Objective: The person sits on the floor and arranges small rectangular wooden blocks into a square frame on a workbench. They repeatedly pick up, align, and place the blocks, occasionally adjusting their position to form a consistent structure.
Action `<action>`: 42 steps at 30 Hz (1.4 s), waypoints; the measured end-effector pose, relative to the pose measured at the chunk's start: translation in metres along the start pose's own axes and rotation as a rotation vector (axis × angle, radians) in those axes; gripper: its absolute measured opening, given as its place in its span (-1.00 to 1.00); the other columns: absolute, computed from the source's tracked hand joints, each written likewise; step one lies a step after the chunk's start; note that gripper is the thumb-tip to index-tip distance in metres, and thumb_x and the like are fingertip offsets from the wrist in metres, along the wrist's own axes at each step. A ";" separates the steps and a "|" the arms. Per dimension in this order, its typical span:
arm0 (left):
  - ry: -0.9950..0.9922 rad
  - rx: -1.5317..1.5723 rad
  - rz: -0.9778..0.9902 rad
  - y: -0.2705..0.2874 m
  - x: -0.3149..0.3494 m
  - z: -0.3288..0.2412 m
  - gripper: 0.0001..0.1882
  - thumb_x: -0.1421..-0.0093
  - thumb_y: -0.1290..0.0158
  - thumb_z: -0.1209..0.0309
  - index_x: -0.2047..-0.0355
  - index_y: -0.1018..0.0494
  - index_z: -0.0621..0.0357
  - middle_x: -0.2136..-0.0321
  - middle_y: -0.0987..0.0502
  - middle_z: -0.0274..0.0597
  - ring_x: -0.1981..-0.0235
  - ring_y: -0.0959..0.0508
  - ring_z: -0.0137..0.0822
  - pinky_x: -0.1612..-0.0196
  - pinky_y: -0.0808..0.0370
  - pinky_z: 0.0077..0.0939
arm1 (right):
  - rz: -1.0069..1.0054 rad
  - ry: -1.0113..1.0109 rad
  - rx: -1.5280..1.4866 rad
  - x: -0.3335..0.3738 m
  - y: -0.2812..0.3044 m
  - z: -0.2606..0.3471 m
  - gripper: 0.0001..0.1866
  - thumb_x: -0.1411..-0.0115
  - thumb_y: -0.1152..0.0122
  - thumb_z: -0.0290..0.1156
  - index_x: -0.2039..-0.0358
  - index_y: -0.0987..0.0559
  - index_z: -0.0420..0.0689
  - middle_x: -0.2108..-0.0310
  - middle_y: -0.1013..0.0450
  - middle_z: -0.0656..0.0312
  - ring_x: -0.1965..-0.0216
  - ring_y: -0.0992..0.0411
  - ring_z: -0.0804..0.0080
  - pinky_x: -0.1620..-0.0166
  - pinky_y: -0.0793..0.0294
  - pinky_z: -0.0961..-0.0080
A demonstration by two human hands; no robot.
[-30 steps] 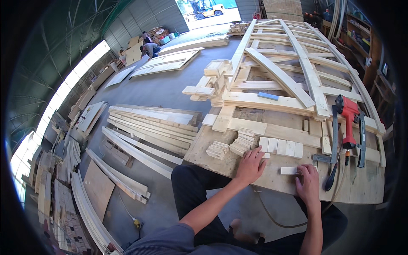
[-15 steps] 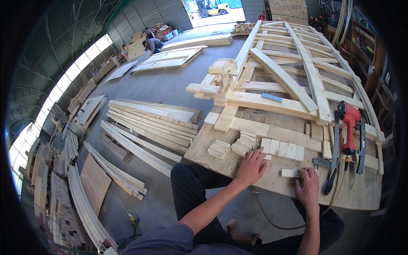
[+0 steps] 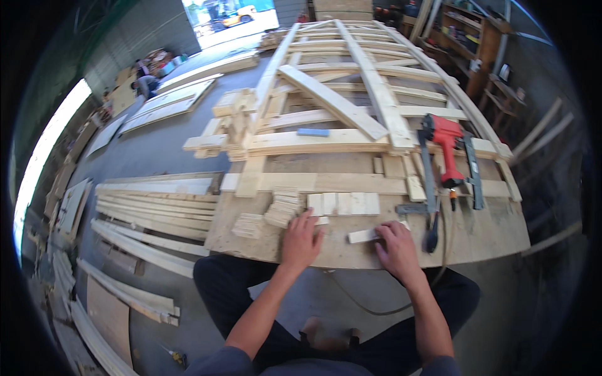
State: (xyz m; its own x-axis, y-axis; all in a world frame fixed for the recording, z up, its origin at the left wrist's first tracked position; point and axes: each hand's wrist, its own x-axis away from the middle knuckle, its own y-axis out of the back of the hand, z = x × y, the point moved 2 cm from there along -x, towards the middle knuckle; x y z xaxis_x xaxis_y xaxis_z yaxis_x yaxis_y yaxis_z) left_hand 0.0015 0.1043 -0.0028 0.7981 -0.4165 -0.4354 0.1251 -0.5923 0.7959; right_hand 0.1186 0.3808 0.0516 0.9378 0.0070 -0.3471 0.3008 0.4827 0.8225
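Note:
My left hand (image 3: 301, 241) lies on the workbench (image 3: 301, 254) with fingers stretched forward. Its fingertips are beside a small pale wood block (image 3: 322, 220) and just below a row of short wood blocks (image 3: 345, 203) laid side by side. My right hand (image 3: 398, 245) is closed around a longer wood block (image 3: 362, 236), whose left end sticks out towards my left hand. To the left of the left hand stand two stacks of thin wood pieces, one nearer (image 3: 248, 225) and one taller (image 3: 283, 205).
A red nail gun (image 3: 444, 150) with a hose lies right of the blocks, near a black-handled tool (image 3: 432, 235). Beyond stretches a large slatted timber frame (image 3: 376, 94) with a blue block (image 3: 313, 132) on it. Long planks (image 3: 157, 203) cover the floor at left. A person (image 3: 145, 86) bends far off.
My view has swung to the right, so the whole scene sits further left. The right hand's fingers have come further over the wood block, and the block is slightly tilted.

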 end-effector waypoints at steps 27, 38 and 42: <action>-0.028 0.051 -0.020 0.003 0.000 -0.005 -0.66 -0.44 -0.19 0.30 -0.11 -0.56 0.22 -0.33 -0.52 0.10 -0.25 -0.50 0.20 -0.34 -0.44 0.06 | 0.020 -0.006 0.028 0.005 -0.006 -0.008 -0.55 -0.20 -0.45 -0.43 -0.12 -0.62 -0.08 -0.10 -0.52 0.10 -0.22 -0.46 0.02 -0.32 -0.45 0.07; -0.018 0.063 -0.020 0.002 0.000 -0.003 -0.65 -0.44 -0.20 0.28 -0.11 -0.56 0.21 -0.34 -0.51 0.08 -0.25 -0.49 0.19 -0.36 -0.42 0.10 | 0.032 -0.021 0.022 0.005 -0.007 -0.008 -0.54 -0.19 -0.46 -0.43 -0.12 -0.62 -0.09 -0.12 -0.52 0.09 -0.25 -0.45 0.02 -0.33 -0.44 0.07; -0.016 0.054 -0.020 0.001 0.000 -0.002 -0.66 -0.44 -0.20 0.28 -0.11 -0.56 0.21 -0.34 -0.51 0.08 -0.25 -0.50 0.18 -0.35 -0.43 0.08 | 0.034 -0.025 0.022 0.005 -0.007 -0.008 -0.54 -0.19 -0.46 -0.43 -0.12 -0.63 -0.09 -0.13 -0.52 0.09 -0.25 -0.45 0.02 -0.34 -0.44 0.07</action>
State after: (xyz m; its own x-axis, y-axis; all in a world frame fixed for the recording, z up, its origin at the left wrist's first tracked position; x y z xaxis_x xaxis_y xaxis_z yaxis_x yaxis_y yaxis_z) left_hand 0.0032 0.1052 -0.0011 0.7859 -0.4153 -0.4581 0.1083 -0.6370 0.7633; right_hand 0.1198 0.3849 0.0405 0.9516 0.0009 -0.3072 0.2719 0.4633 0.8435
